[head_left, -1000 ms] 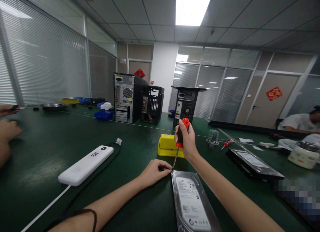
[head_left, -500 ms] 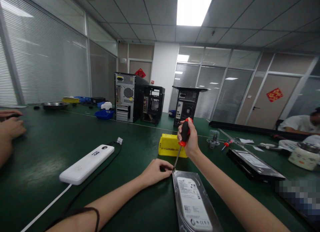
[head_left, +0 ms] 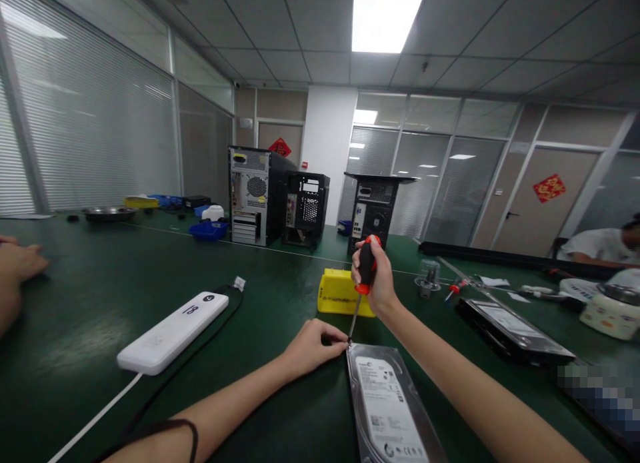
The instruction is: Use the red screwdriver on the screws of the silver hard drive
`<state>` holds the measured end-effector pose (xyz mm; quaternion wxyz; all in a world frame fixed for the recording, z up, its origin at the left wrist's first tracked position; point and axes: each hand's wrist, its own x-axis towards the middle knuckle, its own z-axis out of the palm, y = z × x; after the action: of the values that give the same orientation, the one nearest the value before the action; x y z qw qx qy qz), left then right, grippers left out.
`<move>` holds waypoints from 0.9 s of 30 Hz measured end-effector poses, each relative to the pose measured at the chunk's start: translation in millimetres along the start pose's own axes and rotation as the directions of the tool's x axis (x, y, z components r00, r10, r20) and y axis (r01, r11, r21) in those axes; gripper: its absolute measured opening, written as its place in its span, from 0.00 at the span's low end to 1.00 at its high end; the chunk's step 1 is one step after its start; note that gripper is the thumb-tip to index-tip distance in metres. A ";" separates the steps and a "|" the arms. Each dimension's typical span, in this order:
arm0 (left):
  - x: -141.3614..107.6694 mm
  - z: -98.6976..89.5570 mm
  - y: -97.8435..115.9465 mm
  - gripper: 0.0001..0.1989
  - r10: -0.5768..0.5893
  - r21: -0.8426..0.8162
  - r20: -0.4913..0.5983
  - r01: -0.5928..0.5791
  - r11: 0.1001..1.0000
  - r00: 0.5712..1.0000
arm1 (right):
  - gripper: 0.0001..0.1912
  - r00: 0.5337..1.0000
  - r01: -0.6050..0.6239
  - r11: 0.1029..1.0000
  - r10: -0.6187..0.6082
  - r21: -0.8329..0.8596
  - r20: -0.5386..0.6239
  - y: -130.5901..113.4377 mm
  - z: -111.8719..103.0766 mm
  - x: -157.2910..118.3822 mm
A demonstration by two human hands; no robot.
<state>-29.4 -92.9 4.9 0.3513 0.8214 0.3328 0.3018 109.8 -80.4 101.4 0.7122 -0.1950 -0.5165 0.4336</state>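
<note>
Turned since the earlier frame: the screwdriver (head_left: 367, 263), its handle showing more black within the right hand (head_left: 384, 286), whose fingers are curled fully round it. On the left hand (head_left: 311, 346), thumb and forefinger nearly meet beside the shaft's lower end; whether they pinch anything, I cannot tell. The hard drive (head_left: 390, 410) lies label-up on the green table (head_left: 270, 270), far-left corner at those fingertips, long axis running back toward the wearer. Left hand is nearer; the right is raised above. Beyond stands a yellow box (head_left: 336, 291); rightward, a second drive (head_left: 510, 320).
</note>
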 end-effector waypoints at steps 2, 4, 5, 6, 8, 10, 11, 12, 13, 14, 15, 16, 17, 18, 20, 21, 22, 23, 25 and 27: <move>-0.1 0.2 0.2 0.14 -0.007 -0.004 0.004 0.007 1.000 1.000 | 0.16 1.000 0.005 1.000 -0.005 -0.007 0.009 -0.8 1.0 -1.2; -0.1 0.5 -0.1 0.15 -0.010 -0.007 0.006 0.010 1.000 1.000 | 0.15 1.000 0.010 1.000 -0.010 -0.012 0.017 -1.7 2.0 -2.7; -0.2 0.7 -0.2 0.14 -0.010 -0.010 0.004 0.010 1.000 1.000 | 0.15 1.000 0.010 1.000 -0.010 -0.014 0.018 -2.1 2.5 -3.6; -0.3 0.7 -0.3 0.14 -0.012 -0.014 0.001 0.012 1.000 1.000 | 0.15 1.000 0.008 1.000 -0.007 -0.016 0.018 -2.4 2.9 -4.4; -0.6 0.6 0.0 0.14 -0.016 -0.019 -0.001 0.016 1.000 1.000 | 0.16 1.000 0.002 1.000 -0.002 -0.020 0.013 -2.7 3.6 -5.7; -0.9 0.3 0.6 0.14 -0.021 -0.019 -0.001 0.021 1.000 1.000 | 0.16 1.000 0.000 1.000 0.000 -0.021 0.008 -2.8 4.3 -6.4; -1.1 0.2 0.9 0.14 -0.023 -0.017 0.000 0.023 1.000 1.000 | 0.16 1.000 0.002 1.000 -0.002 -0.020 0.007 -2.9 4.7 -6.5; -1.2 0.2 1.1 0.14 -0.022 -0.017 0.000 0.022 1.000 1.000 | 0.16 1.000 0.004 1.000 -0.004 -0.018 0.008 -2.9 5.0 -6.3; -1.2 0.3 1.2 0.14 -0.018 -0.017 0.001 0.018 1.000 1.000 | 0.15 1.000 0.007 1.000 -0.007 -0.014 0.008 -3.1 5.3 -6.0; -1.2 0.4 1.1 0.14 -0.013 -0.017 0.002 0.013 1.000 1.000 | 0.15 1.000 0.008 1.000 -0.008 -0.010 0.009 -3.3 5.5 -5.6; -1.2 0.7 0.9 0.14 -0.007 -0.017 0.001 0.007 1.000 1.000 | 0.15 1.000 0.009 1.000 -0.009 -0.008 0.011 -3.6 5.7 -5.1; -1.1 0.9 0.6 0.13 -0.003 -0.016 0.000 0.003 1.000 1.000 | 0.15 1.000 0.010 1.000 -0.010 -0.007 0.012 -3.9 5.8 -4.7; -1.0 1.1 0.4 0.13 -0.002 -0.014 -0.002 0.002 1.000 1.000 | 0.15 1.000 0.012 1.000 -0.012 -0.008 0.014 -4.2 5.9 -4.3; -0.9 1.2 0.3 0.13 -0.004 -0.012 -0.004 0.004 1.000 1.000 | 0.15 1.000 0.013 1.000 -0.013 -0.010 0.015 -4.4 5.9 -4.0; -0.8 1.2 0.6 0.13 -0.013 -0.010 -0.007 0.013 1.000 1.000 | 0.16 1.000 0.015 1.000 -0.014 -0.016 0.017 -4.7 5.8 -3.7; -0.8 1.0 1.0 0.13 -0.016 -0.011 -0.005 0.016 1.000 1.000 | 0.16 1.000 0.015 1.000 -0.015 -0.019 0.016 -4.7 5.7 -3.8; -0.8 0.8 1.4 0.13 -0.017 -0.014 -0.003 0.017 1.000 1.000 | 0.16 1.000 0.015 1.000 -0.015 -0.022 0.015 -4.6 5.7 -3.9; -0.9 0.5 1.8 0.13 -0.017 -0.018 0.000 0.017 1.000 1.000 | 0.16 1.000 0.016 1.000 -0.016 -0.026 0.012 -4.4 5.6 -4.0; -0.9 -0.1 2.1 0.14 -0.018 -0.023 0.005 0.018 1.000 1.000 | 0.16 1.000 0.020 0.999 -0.020 -0.034 0.005 -4.0 5.4 -4.2; -0.9 -0.3 1.5 0.14 -0.016 -0.024 0.008 0.017 1.000 1.000 | 0.16 1.000 0.025 0.999 -0.025 -0.041 0.003 -3.7 5.2 -4.1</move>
<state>-29.6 -94.2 6.0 0.3650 0.8155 0.3345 0.2997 106.3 -86.6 103.8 0.7128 -0.2022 -0.5286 0.4142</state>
